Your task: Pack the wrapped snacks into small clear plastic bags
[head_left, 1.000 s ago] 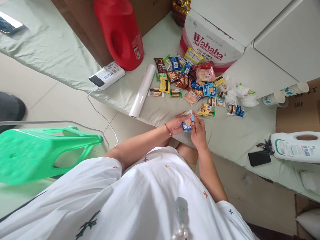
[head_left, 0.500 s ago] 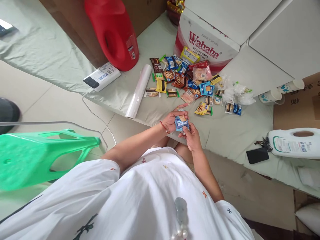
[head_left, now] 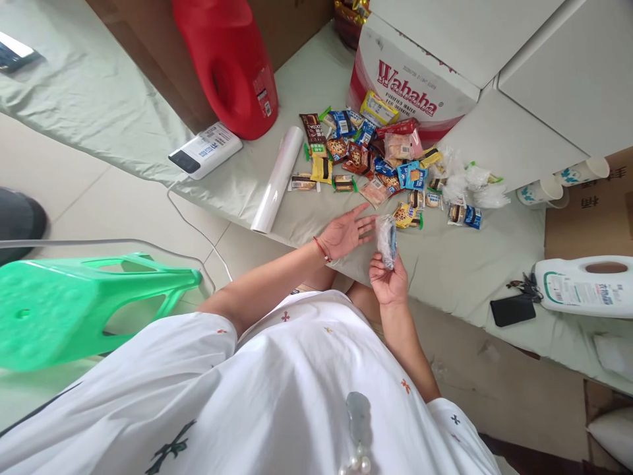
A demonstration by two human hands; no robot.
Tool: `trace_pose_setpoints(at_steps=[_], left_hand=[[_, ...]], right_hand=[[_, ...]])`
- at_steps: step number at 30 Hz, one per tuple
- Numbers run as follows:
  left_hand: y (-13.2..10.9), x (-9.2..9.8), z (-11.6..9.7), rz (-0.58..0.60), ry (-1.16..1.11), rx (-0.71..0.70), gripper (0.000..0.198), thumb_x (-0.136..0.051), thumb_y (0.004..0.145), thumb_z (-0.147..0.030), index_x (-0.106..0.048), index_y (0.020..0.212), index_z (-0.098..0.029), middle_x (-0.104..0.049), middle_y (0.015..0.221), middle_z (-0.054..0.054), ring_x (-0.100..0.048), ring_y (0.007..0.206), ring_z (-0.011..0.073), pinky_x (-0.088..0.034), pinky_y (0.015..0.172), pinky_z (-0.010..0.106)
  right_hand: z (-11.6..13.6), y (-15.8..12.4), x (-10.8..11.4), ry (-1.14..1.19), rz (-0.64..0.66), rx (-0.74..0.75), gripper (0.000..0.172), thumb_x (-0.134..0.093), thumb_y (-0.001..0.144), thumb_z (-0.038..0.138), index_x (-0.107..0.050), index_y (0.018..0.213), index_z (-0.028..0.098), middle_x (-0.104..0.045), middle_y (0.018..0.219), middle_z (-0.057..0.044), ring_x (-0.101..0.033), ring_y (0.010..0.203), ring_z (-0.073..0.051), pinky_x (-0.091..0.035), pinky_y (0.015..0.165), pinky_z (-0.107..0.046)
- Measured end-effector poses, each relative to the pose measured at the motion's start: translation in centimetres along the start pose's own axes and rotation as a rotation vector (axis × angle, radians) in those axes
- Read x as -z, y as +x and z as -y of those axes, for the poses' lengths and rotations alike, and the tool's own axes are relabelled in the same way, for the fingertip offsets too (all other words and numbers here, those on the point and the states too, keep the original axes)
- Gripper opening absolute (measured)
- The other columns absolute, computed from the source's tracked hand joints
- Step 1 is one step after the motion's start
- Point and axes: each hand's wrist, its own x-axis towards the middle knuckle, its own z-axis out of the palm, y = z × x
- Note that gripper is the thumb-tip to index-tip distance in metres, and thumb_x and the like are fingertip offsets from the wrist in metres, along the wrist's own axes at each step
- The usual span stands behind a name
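My right hand point(head_left: 389, 280) is closed round the lower end of a snack packet point(head_left: 386, 241) bundled in clear plastic film, blue showing at its right side. The packet stands upright, just past the edge of the cloth-covered surface. My left hand point(head_left: 345, 235), with a red string bracelet point(head_left: 322, 249) at its wrist, is open, palm up and fingers stretched toward the packet. Whether its fingertips touch the film I cannot tell. Beyond my hands lies a spread of wrapped snacks point(head_left: 359, 158), with several film-wrapped bundles point(head_left: 462, 181) at its right.
A roll of plastic film point(head_left: 278, 179) lies left of the snacks, near a power bank point(head_left: 208, 150) and a red jug point(head_left: 232, 72). A Wahaha carton point(head_left: 410, 82) stands behind. To the right are paper cups point(head_left: 546, 190), a white bottle point(head_left: 586, 284) and a black phone point(head_left: 512, 310).
Both hands were on the blue packet. My left hand has let go and opened, while my right hand has raised the film-wrapped packet slightly to the right and turned it upright.
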Motion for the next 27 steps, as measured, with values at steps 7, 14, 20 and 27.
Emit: trace_pose_setpoints(at_steps=[7, 14, 20, 27], left_hand=[[0.4, -0.5, 2.3, 0.010, 0.276, 0.021, 0.056, -0.096, 0.065, -0.040, -0.067, 0.106, -0.016, -0.069, 0.086, 0.002, -0.063, 0.073, 0.0119, -0.045, 0.068, 0.025], [1.1, -1.1, 4.2, -0.119, 0.340, 0.046, 0.063, -0.098, 0.055, -0.050, -0.067, 0.096, -0.015, -0.069, 0.085, 0.002, -0.063, 0.076, 0.0145, -0.044, 0.065, 0.025], [0.4, -1.4, 4.1, -0.131, 0.520, 0.060, 0.052, -0.076, 0.080, -0.063, -0.064, 0.105, -0.019, -0.070, 0.104, 0.006, -0.062, 0.084, 0.0151, -0.046, 0.068, 0.026], [-2.8, 3.0, -1.7, -0.325, 1.389, -0.380, 0.032, -0.055, 0.093, -0.049, -0.066, 0.100, -0.020, -0.070, 0.097, 0.006, -0.063, 0.088, 0.0199, -0.049, 0.079, 0.032]], right_hand=[[-0.4, -0.7, 0.3, -0.123, 0.017, -0.119, 0.038, -0.060, 0.095, 0.055, -0.066, 0.097, 0.018, -0.066, 0.076, -0.002, -0.054, 0.055, -0.008, -0.046, 0.040, -0.014], [-0.2, -1.1, 2.2, -0.552, -0.231, 0.382, 0.063, -0.074, 0.077, 0.072, -0.061, 0.118, 0.026, -0.070, 0.105, -0.002, -0.065, 0.082, -0.016, -0.056, 0.054, -0.023], [2.5, -2.9, 6.4, -0.677, -0.456, 0.445, 0.055, -0.070, 0.076, 0.071, -0.064, 0.100, 0.022, -0.067, 0.081, 0.000, -0.059, 0.070, -0.016, -0.048, 0.058, -0.027], [13.4, -10.0, 15.3, -1.253, -0.384, 0.133, 0.045, -0.075, 0.075, 0.064, -0.060, 0.071, 0.021, -0.055, 0.059, 0.004, -0.046, 0.057, -0.013, -0.036, 0.052, -0.024]])
